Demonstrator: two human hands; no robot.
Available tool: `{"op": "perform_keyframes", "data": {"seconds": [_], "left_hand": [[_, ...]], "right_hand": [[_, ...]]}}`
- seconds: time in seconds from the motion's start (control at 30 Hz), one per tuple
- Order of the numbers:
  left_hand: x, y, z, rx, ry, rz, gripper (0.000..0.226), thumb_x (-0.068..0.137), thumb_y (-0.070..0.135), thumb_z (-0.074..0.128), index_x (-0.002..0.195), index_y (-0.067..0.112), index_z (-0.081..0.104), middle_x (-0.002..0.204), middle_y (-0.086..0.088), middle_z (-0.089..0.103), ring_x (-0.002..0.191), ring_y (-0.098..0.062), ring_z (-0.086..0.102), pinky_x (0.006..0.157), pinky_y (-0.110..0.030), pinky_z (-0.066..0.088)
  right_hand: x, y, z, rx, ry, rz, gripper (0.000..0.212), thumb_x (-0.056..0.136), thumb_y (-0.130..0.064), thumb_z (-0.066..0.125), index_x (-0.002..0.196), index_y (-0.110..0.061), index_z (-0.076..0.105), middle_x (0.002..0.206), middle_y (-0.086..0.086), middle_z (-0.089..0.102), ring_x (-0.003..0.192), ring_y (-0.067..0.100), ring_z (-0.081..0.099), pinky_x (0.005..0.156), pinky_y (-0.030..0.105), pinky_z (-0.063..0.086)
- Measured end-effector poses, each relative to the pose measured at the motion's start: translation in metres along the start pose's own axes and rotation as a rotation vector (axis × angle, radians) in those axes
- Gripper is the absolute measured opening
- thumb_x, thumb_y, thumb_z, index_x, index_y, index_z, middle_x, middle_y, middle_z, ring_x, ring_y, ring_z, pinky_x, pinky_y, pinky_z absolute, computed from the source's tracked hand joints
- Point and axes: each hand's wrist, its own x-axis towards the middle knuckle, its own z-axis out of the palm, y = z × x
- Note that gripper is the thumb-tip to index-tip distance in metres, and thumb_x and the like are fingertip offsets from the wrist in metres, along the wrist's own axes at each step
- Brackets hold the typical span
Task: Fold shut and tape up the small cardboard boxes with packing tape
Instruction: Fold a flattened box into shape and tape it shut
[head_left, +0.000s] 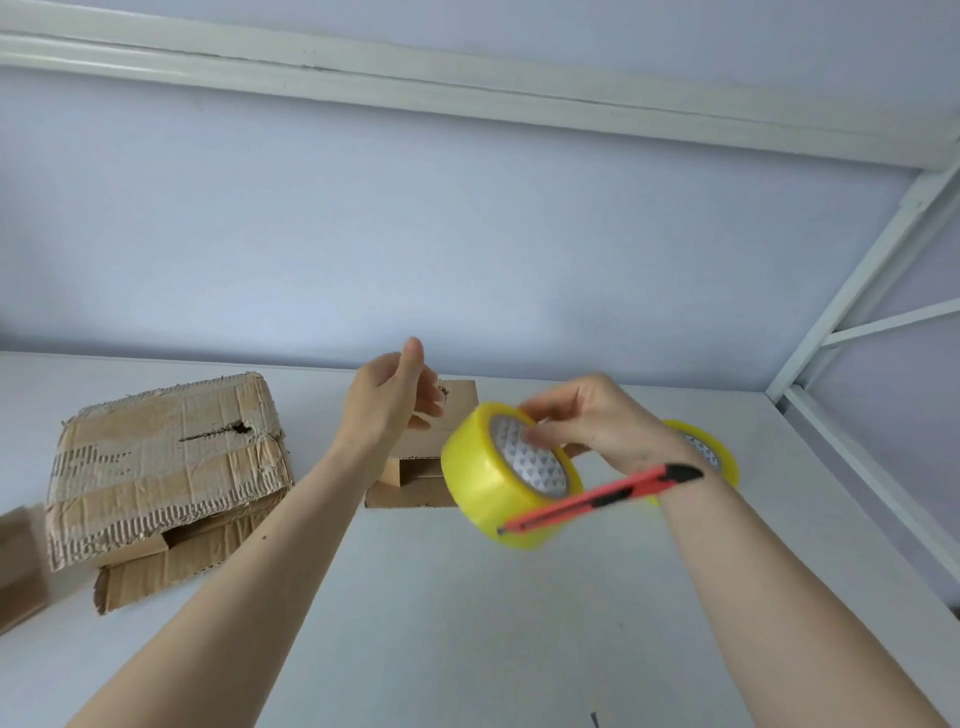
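The right hand (582, 421) holds a fat roll of yellowish clear packing tape (506, 475) up off the white tabletop (441, 597), fingers curled through its patterned core and over the rim, so the roll hangs tilted with its open face toward the camera. The same hand seems to carry a red and black utility knife (597, 500), which lies slanted across the wrist and the near side of the roll, tip pointing left; exactly how it is pinned I cannot tell. Keeping both in 1 hand probably leaves the other free to find the tape's loose end.

The left hand (389, 400) is raised just left of the roll, fingers loose and slightly curled, thumb up, holding nothing; it looks ready to pick at the tape.

Behind the hands, far across the table, sits a small brown cardboard box (415, 470), partly hidden, its side flap apparently not yet sealed. To the left lies a larger, battered brown cardboard box (166, 467) with torn facing and a loose flap underneath. A 2nd roll of yellow tape (722, 452) rests on the table behind the right wrist. A further cardboard piece (18, 561) shows at the left edge, blurred.
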Motion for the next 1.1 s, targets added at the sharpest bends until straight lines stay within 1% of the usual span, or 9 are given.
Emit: {"op": "perform_keyframes", "data": {"seconds": [0.07,0.27,0.37,0.57,0.67,0.8,0.9,0.97,1.1], "left_hand": [[-0.01,0.009,0.002,-0.1,-0.09,-0.108,0.064,0.105,0.054,0.033,0.084,0.003,0.067,0.072,-0.011,0.073,0.066,-0.023,0.07,0.058,-0.03,0.058],[-0.021,0.018,0.0,-0.455,-0.334,-0.339,0.092,0.091,0.079,0.023,0.116,0.001,0.066,0.108,-0.02,0.075,0.1,-0.032,0.074,0.09,-0.045,0.056],[-0.023,0.02,0.0,-0.457,-0.32,-0.281,0.073,0.099,0.067,0.029,0.118,0.008,0.068,0.111,-0.014,0.075,0.104,-0.027,0.072,0.093,-0.043,0.054],[-0.021,0.016,-0.002,-0.478,-0.197,-0.175,0.034,0.103,0.036,0.049,0.113,0.011,0.069,0.108,-0.008,0.076,0.09,-0.02,0.075,0.072,-0.032,0.059],[-0.022,0.019,-0.004,-0.452,-0.162,-0.158,0.038,0.103,0.035,0.051,0.12,0.004,0.065,0.108,-0.014,0.076,0.09,-0.027,0.076,0.075,-0.038,0.062],[-0.014,0.022,-0.005,-0.271,-0.119,-0.111,0.052,0.093,0.047,0.064,0.119,0.002,0.062,0.109,-0.016,0.075,0.102,-0.037,0.072,0.097,-0.048,0.054],[-0.011,0.025,0.0,-0.152,-0.117,-0.067,0.058,0.083,0.06,0.067,0.108,0.008,0.064,0.098,-0.014,0.071,0.09,-0.03,0.066,0.086,-0.042,0.049],[-0.01,0.026,0.002,-0.107,-0.125,-0.071,0.055,0.086,0.064,0.062,0.108,0.014,0.066,0.103,-0.016,0.072,0.09,-0.033,0.067,0.088,-0.043,0.052],[-0.01,0.025,-0.002,-0.135,-0.221,-0.084,0.047,0.083,0.049,0.07,0.115,0.015,0.07,0.109,-0.009,0.075,0.103,-0.031,0.071,0.093,-0.043,0.053]], "right_hand": [[0.008,-0.007,0.004,0.147,0.066,-0.013,0.025,0.085,-0.002,0.074,0.11,0.001,0.073,0.095,0.008,0.076,0.084,0.019,0.072,0.063,0.027,0.055],[0.03,-0.008,0.025,0.379,0.252,0.014,0.012,0.091,-0.005,0.069,0.102,-0.006,0.073,0.088,0.003,0.076,0.076,0.017,0.072,0.059,0.031,0.056],[0.033,-0.005,0.03,0.432,0.27,0.027,0.029,0.088,-0.014,0.075,0.115,-0.002,0.071,0.099,0.008,0.076,0.083,0.02,0.073,0.065,0.031,0.058],[0.029,0.005,0.026,0.304,0.246,0.086,0.021,0.098,-0.027,0.064,0.101,-0.009,0.073,0.104,0.008,0.076,0.103,0.025,0.071,0.088,0.04,0.058],[0.025,-0.011,0.009,0.375,0.331,0.076,0.046,0.105,-0.048,0.042,0.103,-0.012,0.072,0.112,0.009,0.075,0.107,0.022,0.071,0.094,0.042,0.052],[0.015,-0.055,-0.018,0.192,0.16,-0.017,0.084,0.099,-0.068,0.017,0.103,-0.006,0.073,0.109,0.009,0.076,0.109,0.02,0.069,0.094,0.038,0.049],[0.018,-0.082,-0.011,-0.274,0.079,-0.092,0.056,0.087,-0.067,0.057,0.095,-0.015,0.075,0.091,0.0,0.078,0.092,0.014,0.073,0.087,0.033,0.05],[0.026,-0.085,-0.003,-0.462,0.027,-0.129,0.03,0.081,-0.046,0.078,0.088,-0.018,0.072,0.08,0.0,0.076,0.08,0.018,0.073,0.078,0.034,0.052],[0.034,-0.078,0.008,-0.463,0.008,-0.137,0.015,0.094,-0.024,0.07,0.092,-0.014,0.059,0.074,-0.004,0.074,0.06,0.009,0.064,0.065,0.032,0.049]]}}
